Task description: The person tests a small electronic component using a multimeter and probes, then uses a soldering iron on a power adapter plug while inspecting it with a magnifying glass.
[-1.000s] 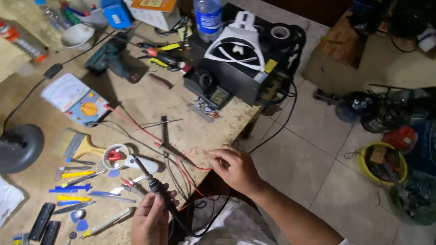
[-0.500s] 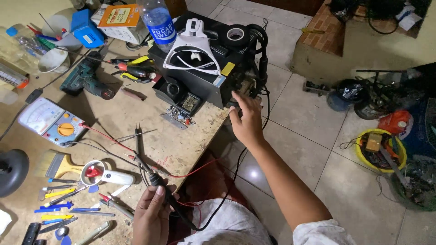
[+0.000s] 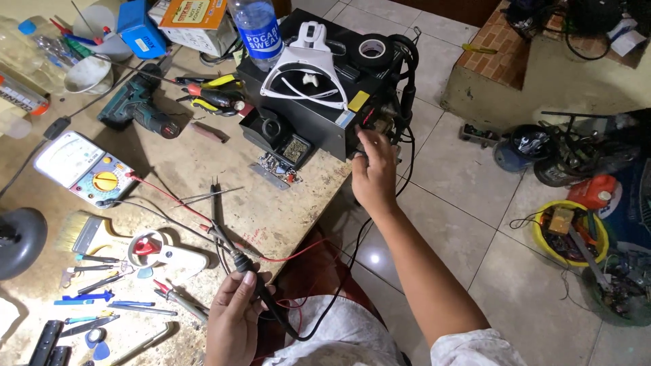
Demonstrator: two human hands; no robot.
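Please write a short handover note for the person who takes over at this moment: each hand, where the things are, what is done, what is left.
Left hand: grip closed around the black pen-shaped soldering iron, tip over the wooden workbench.
Right hand: stretched to the front corner of the black box-shaped metal unit, fingers at its controls; whether it grips anything, I cannot tell.
White analogue multimeter lies at the left, its thin red lead running across the bench.
Done: iron picked up.
Left: no soldering visible yet.
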